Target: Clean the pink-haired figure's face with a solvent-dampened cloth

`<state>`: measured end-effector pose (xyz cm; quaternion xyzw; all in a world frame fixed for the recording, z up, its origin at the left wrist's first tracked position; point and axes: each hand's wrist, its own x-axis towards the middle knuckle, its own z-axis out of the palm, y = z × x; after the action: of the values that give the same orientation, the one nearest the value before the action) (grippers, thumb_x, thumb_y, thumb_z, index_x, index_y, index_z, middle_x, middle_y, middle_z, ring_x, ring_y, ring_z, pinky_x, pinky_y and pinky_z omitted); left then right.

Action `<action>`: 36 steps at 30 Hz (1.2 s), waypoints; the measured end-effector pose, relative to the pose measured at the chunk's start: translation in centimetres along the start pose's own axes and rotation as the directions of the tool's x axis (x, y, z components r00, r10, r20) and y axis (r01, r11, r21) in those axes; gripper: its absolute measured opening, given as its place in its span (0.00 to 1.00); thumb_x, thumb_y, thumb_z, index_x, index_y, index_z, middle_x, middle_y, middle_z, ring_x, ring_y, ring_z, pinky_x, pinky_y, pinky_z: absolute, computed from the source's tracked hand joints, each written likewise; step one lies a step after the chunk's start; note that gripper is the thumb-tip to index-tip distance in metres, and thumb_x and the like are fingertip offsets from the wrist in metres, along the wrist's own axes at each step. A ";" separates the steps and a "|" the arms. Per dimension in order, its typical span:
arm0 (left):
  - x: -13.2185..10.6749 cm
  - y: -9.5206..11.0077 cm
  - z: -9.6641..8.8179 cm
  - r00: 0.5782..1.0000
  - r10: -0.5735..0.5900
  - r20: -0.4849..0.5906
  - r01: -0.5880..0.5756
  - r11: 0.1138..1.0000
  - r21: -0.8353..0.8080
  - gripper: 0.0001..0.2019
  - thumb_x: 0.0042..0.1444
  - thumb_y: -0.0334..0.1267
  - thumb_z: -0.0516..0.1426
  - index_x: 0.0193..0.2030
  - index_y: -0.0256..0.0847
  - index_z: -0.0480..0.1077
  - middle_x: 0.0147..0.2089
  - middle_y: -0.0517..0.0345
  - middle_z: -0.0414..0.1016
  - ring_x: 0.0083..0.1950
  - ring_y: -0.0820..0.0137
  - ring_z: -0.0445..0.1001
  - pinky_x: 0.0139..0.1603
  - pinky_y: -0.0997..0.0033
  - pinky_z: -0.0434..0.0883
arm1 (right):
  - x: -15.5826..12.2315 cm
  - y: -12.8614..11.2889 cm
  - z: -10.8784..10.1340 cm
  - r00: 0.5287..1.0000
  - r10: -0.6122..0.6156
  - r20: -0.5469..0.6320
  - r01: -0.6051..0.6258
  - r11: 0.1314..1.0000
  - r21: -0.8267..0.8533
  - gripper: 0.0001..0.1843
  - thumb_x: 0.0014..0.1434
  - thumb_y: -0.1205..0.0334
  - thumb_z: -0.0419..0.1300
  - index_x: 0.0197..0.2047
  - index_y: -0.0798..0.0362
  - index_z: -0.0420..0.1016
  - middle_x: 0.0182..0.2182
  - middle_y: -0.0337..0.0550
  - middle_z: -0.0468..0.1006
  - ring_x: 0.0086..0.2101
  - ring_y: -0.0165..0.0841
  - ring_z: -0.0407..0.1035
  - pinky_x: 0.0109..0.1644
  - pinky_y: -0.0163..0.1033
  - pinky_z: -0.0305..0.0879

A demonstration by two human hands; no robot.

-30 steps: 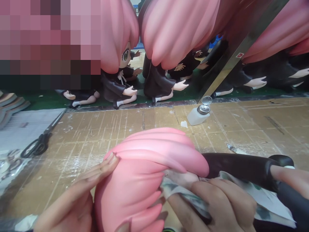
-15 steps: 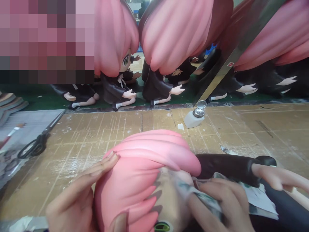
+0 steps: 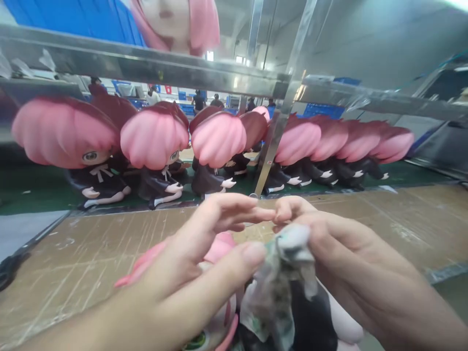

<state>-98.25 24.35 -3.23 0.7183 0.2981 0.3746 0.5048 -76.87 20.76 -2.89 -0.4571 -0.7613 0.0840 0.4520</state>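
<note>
Pinched in our right hand [image 3: 351, 258], a stained cloth wad [image 3: 281, 273] sits at lower centre; our left hand [image 3: 197, 273] touches it, thumb and fingers loosely open. Beneath both lies a pink-haired figurine [image 3: 219, 248] on the scuffed worktable [image 3: 91, 253].

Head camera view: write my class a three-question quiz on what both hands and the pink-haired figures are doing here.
1. True or false: the right hand pinches a stained cloth.
2. Where does the left hand sit? A) on the scissors B) over the nearest figure C) on the shelf rail
3. What colour is the strip on which the row of figures sits?

Key: 1 true. 2 B. 3 green.
</note>
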 end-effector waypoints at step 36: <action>2.6 -5.2 7.1 0.681 0.698 -0.221 -0.606 0.707 0.365 0.14 0.59 0.20 0.55 0.45 0.44 0.66 0.35 0.60 0.69 0.32 0.74 0.71 0.30 0.77 0.71 | -3.0 -1.9 3.5 0.785 0.545 0.296 -0.282 -0.112 0.953 0.24 0.53 0.44 0.70 0.50 0.45 0.80 0.43 0.43 0.80 0.40 0.35 0.75 0.48 0.43 0.72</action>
<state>-91.10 24.53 -9.04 0.7602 0.1496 0.6071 0.1765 -80.26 18.35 -5.72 -0.2423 -0.2579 0.6677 0.6549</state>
